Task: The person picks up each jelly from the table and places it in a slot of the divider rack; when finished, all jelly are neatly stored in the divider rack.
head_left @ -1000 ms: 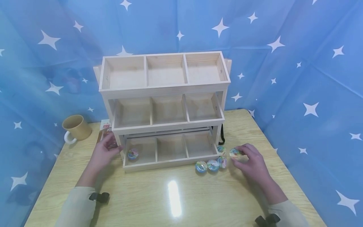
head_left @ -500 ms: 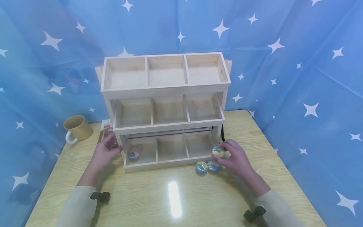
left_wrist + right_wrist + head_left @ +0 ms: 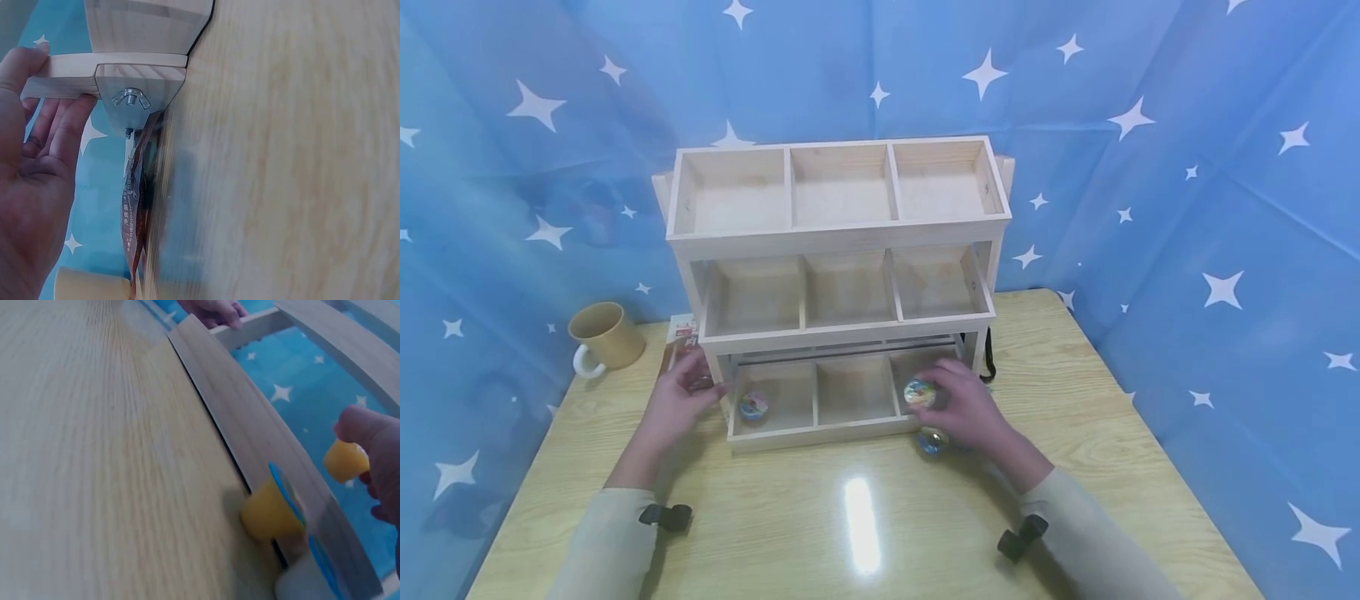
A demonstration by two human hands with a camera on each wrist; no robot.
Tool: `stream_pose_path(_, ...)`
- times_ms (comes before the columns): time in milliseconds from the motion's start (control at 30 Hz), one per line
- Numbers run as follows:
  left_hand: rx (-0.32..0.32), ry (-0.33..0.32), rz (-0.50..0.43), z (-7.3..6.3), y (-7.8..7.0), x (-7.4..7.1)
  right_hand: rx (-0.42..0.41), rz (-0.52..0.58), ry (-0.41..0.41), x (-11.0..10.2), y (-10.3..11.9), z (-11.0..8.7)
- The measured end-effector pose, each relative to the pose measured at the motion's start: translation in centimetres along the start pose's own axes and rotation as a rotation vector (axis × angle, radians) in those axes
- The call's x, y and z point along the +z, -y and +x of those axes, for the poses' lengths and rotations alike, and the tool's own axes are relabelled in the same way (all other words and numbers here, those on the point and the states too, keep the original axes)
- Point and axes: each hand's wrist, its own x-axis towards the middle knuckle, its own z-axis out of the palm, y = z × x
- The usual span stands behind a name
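A pale wooden three-tier rack [image 3: 838, 244] stands against the curtain, each tier split into three compartments. My left hand [image 3: 677, 404] grips the rack's left side, with the thumb on one face of a wooden bar [image 3: 69, 65] and fingers on the other. Between thumb and fingers, my right hand [image 3: 966, 408] pinches a small yellow jelly cup [image 3: 345, 460] with a printed lid, over the bottom tier's right compartment. Another jelly cup [image 3: 753, 406] lies in the bottom left compartment. In front of the rack, a yellow jelly cup [image 3: 270, 512] and a whitish one [image 3: 306, 580] rest on the table.
A tan mug [image 3: 606, 337] with a white handle stands at the table's back left. Beside the rack leans a brown printed packet [image 3: 133, 212]. A black strap [image 3: 988, 358] shows behind the rack's right side. Starry blue curtain [image 3: 1150, 208] surrounds the table.
My right hand has carried the jelly cup leftward from beside the rack to the bottom tier's right compartment. My left hand stays on the rack's side.
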Motion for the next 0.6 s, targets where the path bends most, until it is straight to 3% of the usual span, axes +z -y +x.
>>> stream_pose_path(200, -0.004, -0.007, 0.003, -0.1, 0.1, -0.1, 0.021, 0.014, 0.1, 1.3, 1.6, 2.0)
stream_pose_path(600, 0.004, 0.001, -0.004, 0.1, 0.3, 0.0, -0.082, 0.007, 0.254, 4.1, 3.9, 6.0)
